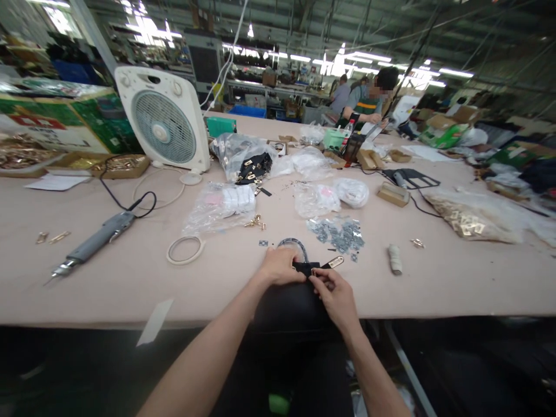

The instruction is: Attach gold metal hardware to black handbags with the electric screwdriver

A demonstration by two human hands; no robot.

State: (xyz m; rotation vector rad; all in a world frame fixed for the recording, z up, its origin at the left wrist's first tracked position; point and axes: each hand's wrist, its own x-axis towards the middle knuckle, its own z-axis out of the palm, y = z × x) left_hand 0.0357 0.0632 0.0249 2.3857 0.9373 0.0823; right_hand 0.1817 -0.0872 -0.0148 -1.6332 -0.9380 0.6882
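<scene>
At the near edge of the long beige table (130,278), both my hands work on a small black strap piece (305,267) with a gold metal tab (334,262) at its right end. My left hand (279,266) is closed, pinching the strap's left side. My right hand (333,291) is closed too, fingertips pinched on the strap near the tab. A clear plastic loop (295,244) lies just behind the hands. A black bag-like item (290,313) rests below the hands at the table edge.
A pile of small grey metal plates (339,233) lies just beyond. An electric screwdriver (93,243), tape ring (185,249), box fan (163,119), plastic bags of parts (226,202) and gold hardware (467,217) spread around. A person (367,101) works at the far end.
</scene>
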